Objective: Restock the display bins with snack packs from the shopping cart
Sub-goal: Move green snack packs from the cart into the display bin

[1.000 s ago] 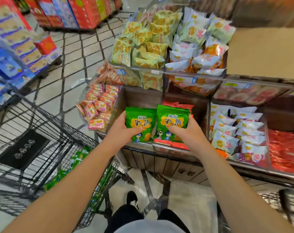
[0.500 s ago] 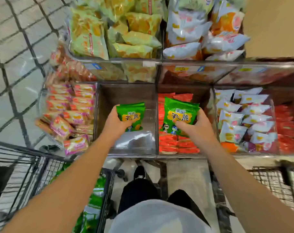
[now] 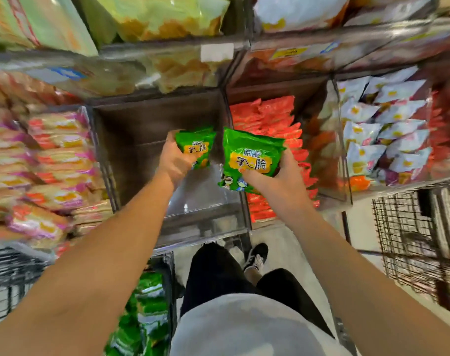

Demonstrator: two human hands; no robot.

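My left hand (image 3: 173, 160) grips a green snack pack (image 3: 196, 145) over the dark, bare-bottomed display bin (image 3: 131, 129) in the middle of the lower row. My right hand (image 3: 283, 176) grips a second, larger-looking green snack pack (image 3: 249, 158) above the divider between that bin and the bin of red packs (image 3: 272, 116). More green packs (image 3: 144, 312) lie in the shopping cart (image 3: 10, 273) at the lower left, partly hidden by my left forearm.
Pink and orange packs (image 3: 44, 160) fill the bin on the left; white packs (image 3: 383, 124) fill the one on the right. An upper shelf holds yellow-green bags (image 3: 162, 19) and white bags (image 3: 296, 11). A wire basket (image 3: 414, 237) stands at the right. My feet are below the bin.
The camera has tilted down and closer to the bins. Both hands have carried their green packs forward, the left one deeper over the dark bin.
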